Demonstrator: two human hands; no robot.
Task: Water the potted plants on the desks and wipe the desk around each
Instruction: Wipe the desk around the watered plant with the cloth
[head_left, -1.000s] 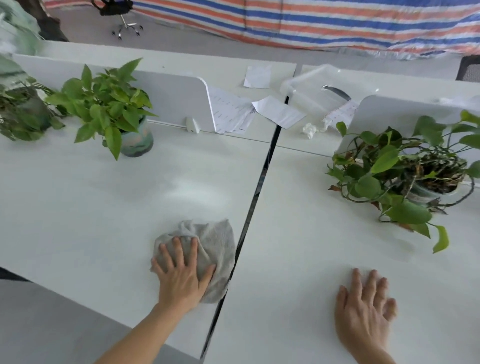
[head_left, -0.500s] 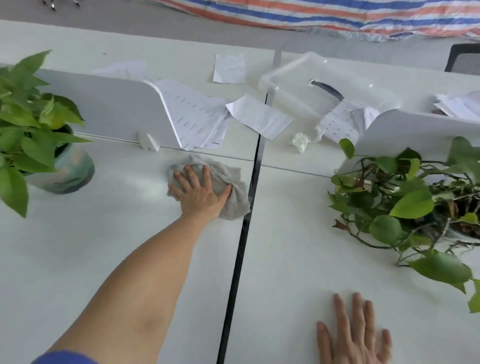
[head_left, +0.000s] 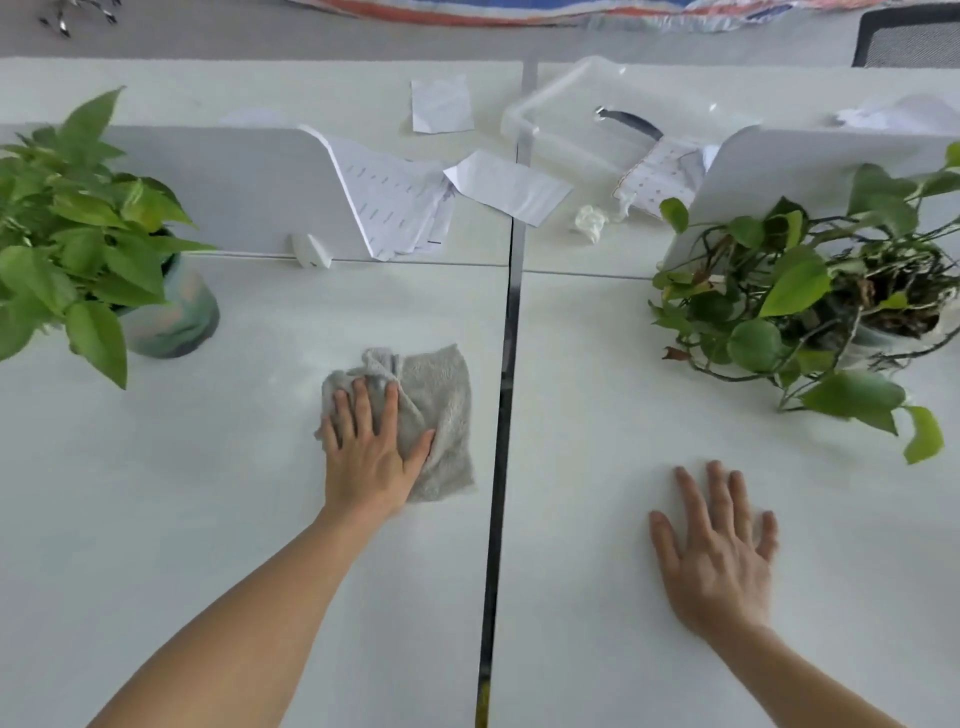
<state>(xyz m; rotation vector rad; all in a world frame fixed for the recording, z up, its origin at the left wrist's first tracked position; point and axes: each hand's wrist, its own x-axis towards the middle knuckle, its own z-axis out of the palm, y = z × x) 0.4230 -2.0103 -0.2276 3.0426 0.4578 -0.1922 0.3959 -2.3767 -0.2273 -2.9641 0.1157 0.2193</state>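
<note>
On the left desk (head_left: 156, 493), just beside the dark seam (head_left: 503, 405) between two desks, the left hand (head_left: 371, 457) presses a grey cloth (head_left: 441, 405) flat, fingers straight and slightly spread. The right hand (head_left: 719, 551) lies flat on the right desk (head_left: 597, 395), fingers spread, holding nothing. Wiping well probably means even palm pressure and overlapping strokes, working left round the pot (head_left: 176, 322) without brushing its leaves. A trailing plant (head_left: 810, 312) sprawls far right, vines lying on the desk where a cloth could snag. Loose papers (head_left: 400, 202), a clear box (head_left: 571, 119) and a crumpled tissue (head_left: 589, 221) lie beyond the dividers (head_left: 228, 187)
</note>
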